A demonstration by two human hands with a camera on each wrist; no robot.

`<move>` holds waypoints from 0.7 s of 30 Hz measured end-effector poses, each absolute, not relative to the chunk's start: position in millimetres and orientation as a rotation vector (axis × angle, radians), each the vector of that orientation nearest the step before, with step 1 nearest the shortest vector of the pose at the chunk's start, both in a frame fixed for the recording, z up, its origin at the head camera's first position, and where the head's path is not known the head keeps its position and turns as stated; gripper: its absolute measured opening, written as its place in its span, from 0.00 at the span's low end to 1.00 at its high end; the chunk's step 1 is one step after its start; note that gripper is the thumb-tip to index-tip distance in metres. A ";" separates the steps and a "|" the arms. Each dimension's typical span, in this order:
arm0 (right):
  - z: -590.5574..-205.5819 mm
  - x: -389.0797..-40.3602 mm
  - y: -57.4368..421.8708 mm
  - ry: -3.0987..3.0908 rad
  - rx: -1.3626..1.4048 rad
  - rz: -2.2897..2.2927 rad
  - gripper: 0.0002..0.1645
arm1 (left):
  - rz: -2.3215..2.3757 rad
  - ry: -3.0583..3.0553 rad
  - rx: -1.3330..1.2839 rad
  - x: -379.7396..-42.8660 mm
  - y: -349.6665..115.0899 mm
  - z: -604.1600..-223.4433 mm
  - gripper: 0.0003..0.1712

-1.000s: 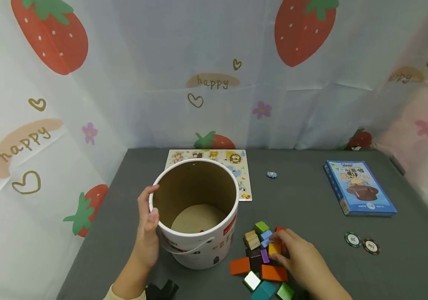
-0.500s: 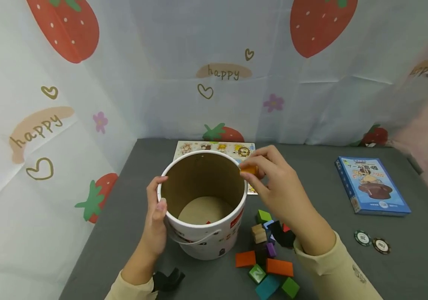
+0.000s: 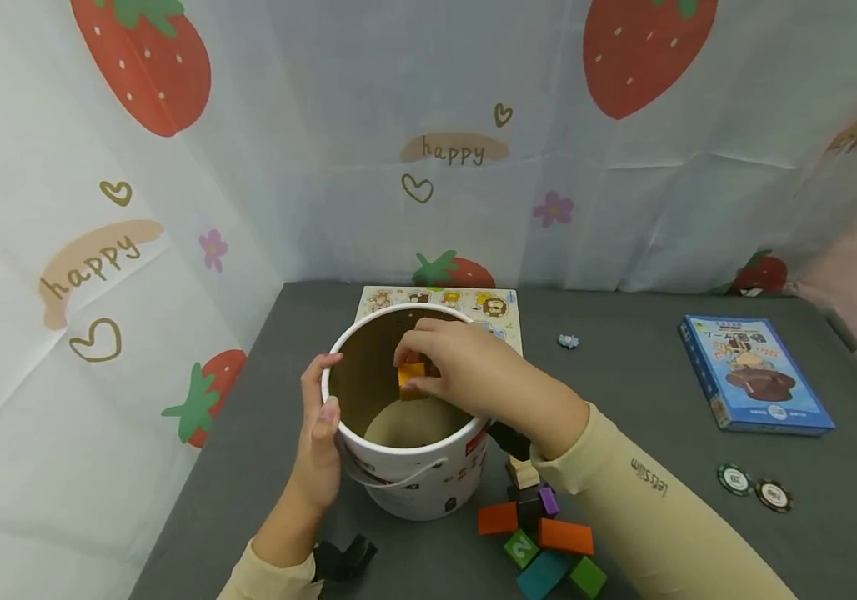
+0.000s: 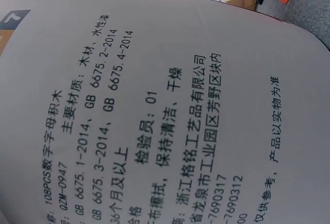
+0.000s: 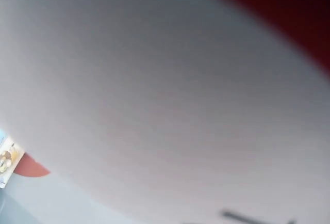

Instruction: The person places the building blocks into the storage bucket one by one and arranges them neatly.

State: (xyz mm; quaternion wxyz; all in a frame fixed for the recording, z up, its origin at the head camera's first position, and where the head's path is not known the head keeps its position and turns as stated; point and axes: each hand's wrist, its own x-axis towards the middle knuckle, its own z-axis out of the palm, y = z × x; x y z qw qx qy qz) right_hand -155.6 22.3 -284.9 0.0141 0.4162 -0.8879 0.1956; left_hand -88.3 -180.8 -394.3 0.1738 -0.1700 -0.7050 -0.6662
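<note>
A white bucket (image 3: 428,492) with a wire handle stands on the dark table, and my left hand (image 3: 318,454) grips its left side at the rim. Printed text covers the bucket wall (image 4: 154,115) in the left wrist view. My right hand (image 3: 458,362) reaches over the rim and pinches a yellow-orange block (image 3: 411,380) inside the bucket's mouth, above its pale floor. Just right of the bucket lie several loose wooden blocks, among them an orange block (image 3: 566,536), a teal block (image 3: 543,575) and a green block (image 3: 588,577). A blurred bucket wall (image 5: 154,105) fills the right wrist view.
Behind the bucket lies a sheet of animal pictures (image 3: 499,310). A small light-blue piece (image 3: 568,342) sits at the back. To the right are a blue game box (image 3: 757,373) and two poker chips (image 3: 774,495). A patterned cloth (image 3: 368,100) hangs behind the table.
My right hand has picked the yellow-orange block from the pile, lifted it to the bucket's right rim and moved left into the mouth. My left hand keeps its grip.
</note>
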 end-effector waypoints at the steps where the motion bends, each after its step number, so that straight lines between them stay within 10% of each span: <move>1: -284.9 -154.9 23.9 -2.764 1.301 0.599 0.12 | -1.891 -1.998 -0.482 -88.8 -180.0 -394.6 0.30; 12: -304.8 -126.6 117.2 -2.178 1.164 1.249 0.16 | -1.906 -2.016 -0.426 -86.0 -175.3 -393.9 0.30; 21: -406.7 -116.7 204.3 -3.002 0.627 0.894 0.15 | -1.923 -1.956 -0.436 -86.2 -170.9 -394.2 0.30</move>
